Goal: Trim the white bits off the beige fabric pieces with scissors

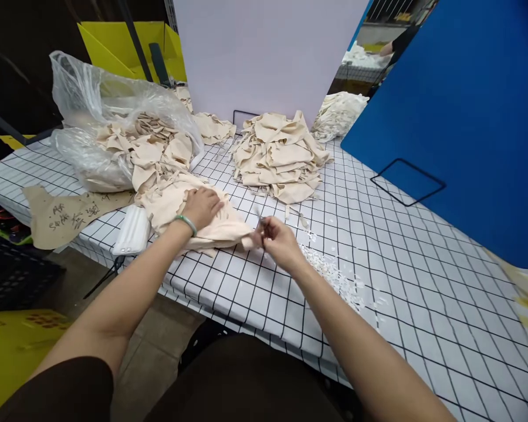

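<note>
My left hand (202, 208) lies with its fingers stretched out on a pile of beige fabric pieces (171, 202), pressing on the top one. A corner of that fabric stretches right toward my right hand (281, 241). The fingers of my right hand are closed around small scissors (260, 218), of which only a grey metal tip shows clearly. Whether those fingers also pinch the fabric corner is blurred. Beside and under my right wrist, many small white bits (330, 272) are scattered on the checked tablecloth (246, 287).
A taller stack of beige fabric (277, 155) stands beyond my right hand. At left are a clear plastic bag (92, 152) of fabric, a brown paper pattern (66, 217) and a white power bank-like box (132, 231). Blue (466, 129) and pale (268, 53) panels rise behind.
</note>
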Demonstrator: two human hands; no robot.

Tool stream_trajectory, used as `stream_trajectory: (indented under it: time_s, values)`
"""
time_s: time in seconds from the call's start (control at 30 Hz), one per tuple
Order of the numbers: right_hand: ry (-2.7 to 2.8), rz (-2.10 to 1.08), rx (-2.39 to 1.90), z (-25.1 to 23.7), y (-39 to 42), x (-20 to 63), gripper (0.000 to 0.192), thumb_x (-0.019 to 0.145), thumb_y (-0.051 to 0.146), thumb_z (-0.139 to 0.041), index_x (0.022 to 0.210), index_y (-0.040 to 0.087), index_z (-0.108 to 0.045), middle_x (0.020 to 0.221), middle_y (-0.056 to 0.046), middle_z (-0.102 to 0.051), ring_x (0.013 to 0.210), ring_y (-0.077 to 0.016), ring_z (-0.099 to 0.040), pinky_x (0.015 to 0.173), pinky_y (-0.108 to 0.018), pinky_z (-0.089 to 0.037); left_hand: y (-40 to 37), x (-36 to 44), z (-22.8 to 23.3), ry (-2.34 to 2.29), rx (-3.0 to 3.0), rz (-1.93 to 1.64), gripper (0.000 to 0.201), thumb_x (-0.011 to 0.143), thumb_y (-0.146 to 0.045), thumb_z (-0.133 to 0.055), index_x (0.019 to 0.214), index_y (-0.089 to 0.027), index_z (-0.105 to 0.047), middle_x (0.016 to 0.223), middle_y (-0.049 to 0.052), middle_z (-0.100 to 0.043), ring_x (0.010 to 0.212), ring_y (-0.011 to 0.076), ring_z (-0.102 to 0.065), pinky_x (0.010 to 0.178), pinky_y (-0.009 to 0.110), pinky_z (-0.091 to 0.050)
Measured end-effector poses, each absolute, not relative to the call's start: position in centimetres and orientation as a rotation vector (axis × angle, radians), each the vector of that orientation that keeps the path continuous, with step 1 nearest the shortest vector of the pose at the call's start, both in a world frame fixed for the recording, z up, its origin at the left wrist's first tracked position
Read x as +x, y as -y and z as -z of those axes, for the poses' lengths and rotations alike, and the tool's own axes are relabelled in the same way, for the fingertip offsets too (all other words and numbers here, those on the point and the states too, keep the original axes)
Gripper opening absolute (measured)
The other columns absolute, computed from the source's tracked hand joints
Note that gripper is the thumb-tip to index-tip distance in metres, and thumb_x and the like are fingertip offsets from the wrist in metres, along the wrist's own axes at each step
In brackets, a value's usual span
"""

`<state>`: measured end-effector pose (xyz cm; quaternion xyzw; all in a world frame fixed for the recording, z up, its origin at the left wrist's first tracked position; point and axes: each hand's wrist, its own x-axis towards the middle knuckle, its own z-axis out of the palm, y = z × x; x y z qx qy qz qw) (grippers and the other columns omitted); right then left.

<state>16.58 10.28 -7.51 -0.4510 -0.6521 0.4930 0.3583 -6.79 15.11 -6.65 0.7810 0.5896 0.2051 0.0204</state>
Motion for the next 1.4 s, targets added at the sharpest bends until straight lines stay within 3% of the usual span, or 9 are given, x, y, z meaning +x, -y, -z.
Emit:
stream_trajectory:
  time_s: [0.13,0.23,0.3,0.4,0.6,0.8,0.97,1.23,1.4]
  values:
    - [1.303,-1.442,-1.09,4.0,-9.8,19.6,0.041,0.067,0.044,-0.078,0.083,0.024,-0.047,0.076,0.003,-0.058,0.064,-0.0129,-0.055,0.062,-0.029,-0.049,-13.0,-4.4,4.4,-1.686,2.374,-0.89,0.029,0.098,-0.022,-0.039,0.116,-0.014,-0.061,0.126,0.014,-0.06,0.123,0.0259,-0.05,0.104,0.045,-0.041]
    - [1.194,-1.472,-1.088,2.3,-7.9,21.5,0.044,0.064,0.044,-0.082,0.082,0.024,-0.047,0.076,0.003,-0.057,0.06,-0.0124,-0.052,0.055,-0.027,-0.046,-8.8,-2.2,3.8,-1.17,2.462,-0.703,0.026,0.094,-0.027,-0.052,0.117,-0.016,-0.058,0.111,0.01,-0.064,0.105,0.0232,-0.059,0.091,0.038,-0.051]
    - [1.232,-1.466,-1.113,2.3,-6.4,22.8,0.043,0.066,0.045,-0.082,0.082,0.024,-0.047,0.076,0.002,-0.056,0.06,-0.0125,-0.051,0.053,-0.027,-0.044,-6.2,-1.5,4.3,-1.167,2.531,-0.512,0.017,0.09,-0.018,-0.052,0.105,-0.016,-0.06,0.097,0.009,-0.064,0.089,0.0232,-0.06,0.079,0.037,-0.052]
    - [1.45,-1.452,-1.265,4.0,-3.7,25.0,0.037,0.074,0.046,-0.078,0.083,0.023,-0.05,0.08,0.0,-0.058,0.069,-0.0151,-0.054,0.06,-0.029,-0.047,-3.2,-2.4,5.6,-1.363,2.571,-0.391,0.017,0.088,-0.009,-0.048,0.098,-0.017,-0.059,0.095,0.01,-0.062,0.088,0.0251,-0.059,0.075,0.038,-0.052]
    - [1.382,-1.184,-1.668,8.5,1.2,27.2,0.033,0.082,0.05,-0.07,0.087,0.024,-0.051,0.09,-0.004,-0.066,0.084,-0.0208,-0.062,0.079,-0.038,-0.051,0.2,-5.9,6.7,-1.425,2.465,-0.3,0.03,0.091,-0.025,-0.06,0.12,-0.02,-0.052,0.113,0.011,-0.061,0.103,0.029,-0.058,0.089,0.043,-0.05]
    - [1.638,-1.053,-1.503,8.4,0.5,21.4,0.027,0.082,0.037,-0.069,0.099,0.024,-0.053,0.108,-0.009,-0.066,0.095,-0.0253,-0.062,0.082,-0.04,-0.051,-0.3,-4.6,6.4,-1.581,2.443,-0.549,0.012,0.095,-0.017,-0.049,0.09,-0.019,-0.059,0.095,0.008,-0.061,0.094,0.0258,-0.057,0.086,0.042,-0.048]
    - [1.915,-1.004,-1.466,8.8,-2.3,18.8,0.015,0.076,0.019,-0.058,0.089,0.025,-0.053,0.086,-0.005,-0.066,0.082,-0.024,-0.06,0.073,-0.036,-0.047,-1.2,-5.6,5.1,-1.645,2.33,-1.003,0.01,0.096,-0.017,-0.05,0.096,-0.019,-0.06,0.101,0.008,-0.063,0.103,0.0233,-0.058,0.092,0.039,-0.049]
    - [1.767,-1.001,-1.61,9.2,-3.1,21.2,0.013,0.074,0.023,-0.055,0.087,0.024,-0.052,0.08,-0.002,-0.066,0.072,-0.0198,-0.06,0.064,-0.029,-0.044,1.8,-6.3,7.6,-1.659,2.534,-0.565,0.026,0.09,-0.033,-0.062,0.108,-0.014,-0.061,0.115,0.014,-0.061,0.112,0.0316,-0.052,0.097,0.048,-0.042]
    - [1.698,-0.918,-1.621,8.5,-3.0,20.8,0.015,0.078,0.025,-0.06,0.091,0.024,-0.052,0.092,-0.005,-0.067,0.084,-0.0231,-0.061,0.077,-0.036,-0.048,-0.2,-2.7,7.8,-1.451,2.499,-0.584,0.017,0.096,-0.017,-0.048,0.085,-0.015,-0.061,0.092,0.011,-0.062,0.092,0.0256,-0.054,0.084,0.041,-0.045]
